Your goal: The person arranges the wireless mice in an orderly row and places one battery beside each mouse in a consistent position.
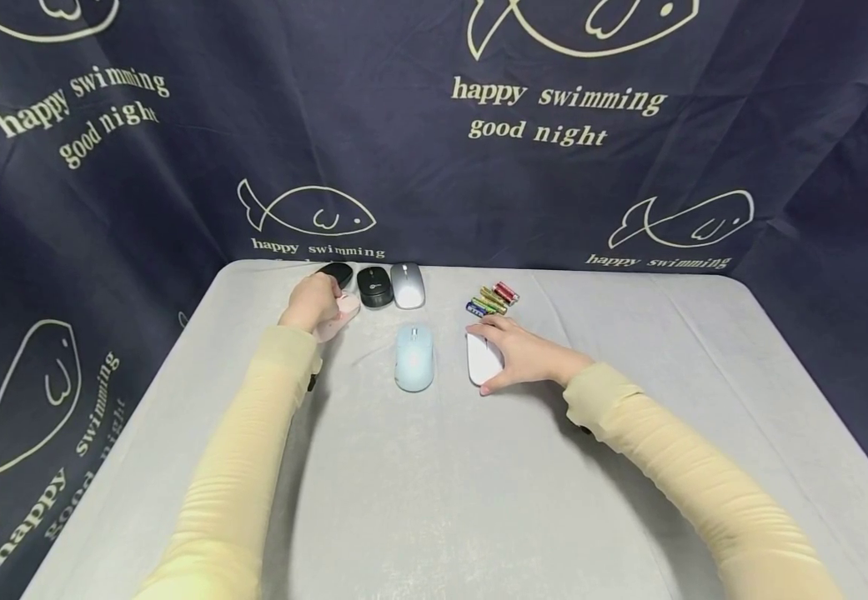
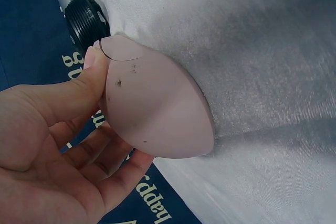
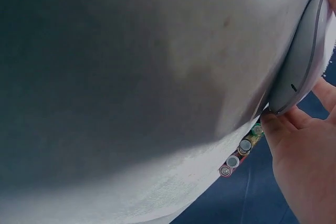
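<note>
Fingers of the left hand [image 1: 311,302] grip the pink mouse [image 1: 338,320] at the far left of the pale table [image 1: 434,500]; those of the right hand [image 1: 528,353] clasp the white mouse [image 1: 483,359], right of the blue mouse [image 1: 414,358]. Batteries [image 1: 494,299] lie just beyond the right hand; a silver mouse [image 1: 408,286], a black mouse [image 1: 375,287] and a part-hidden dark mouse [image 1: 338,272] line the far edge

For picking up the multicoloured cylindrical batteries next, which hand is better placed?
Probably the right hand: though holding the low white mouse, it is close beside the batteries; the left hand grips the rounded pink mouse farther away.
</note>
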### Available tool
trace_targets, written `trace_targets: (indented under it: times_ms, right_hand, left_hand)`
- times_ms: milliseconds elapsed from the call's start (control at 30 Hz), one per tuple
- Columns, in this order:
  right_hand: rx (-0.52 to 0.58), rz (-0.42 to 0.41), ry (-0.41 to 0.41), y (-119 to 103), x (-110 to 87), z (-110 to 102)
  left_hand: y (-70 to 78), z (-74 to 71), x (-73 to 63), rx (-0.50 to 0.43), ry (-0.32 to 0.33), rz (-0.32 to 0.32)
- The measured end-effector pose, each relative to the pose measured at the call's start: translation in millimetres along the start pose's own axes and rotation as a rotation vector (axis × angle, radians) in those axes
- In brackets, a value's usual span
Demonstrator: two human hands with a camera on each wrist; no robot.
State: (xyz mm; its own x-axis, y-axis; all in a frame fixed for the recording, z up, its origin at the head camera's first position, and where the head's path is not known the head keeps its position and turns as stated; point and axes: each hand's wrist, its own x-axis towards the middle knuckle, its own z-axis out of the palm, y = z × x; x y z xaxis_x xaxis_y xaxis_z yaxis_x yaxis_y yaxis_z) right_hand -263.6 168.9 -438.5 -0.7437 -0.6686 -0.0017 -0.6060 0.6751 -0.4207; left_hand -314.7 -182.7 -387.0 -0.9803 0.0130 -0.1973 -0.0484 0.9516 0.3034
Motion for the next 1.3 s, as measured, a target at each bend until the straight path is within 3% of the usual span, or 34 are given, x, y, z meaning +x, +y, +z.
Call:
trace_targets:
  times_ms: [1300]
  right_hand:
    - [-0.023, 0.006, -0.039, -11, -6.1, 1]
  left_hand:
    - [-0.7, -0.6, -0.3, 0.000, 0.002, -0.003]
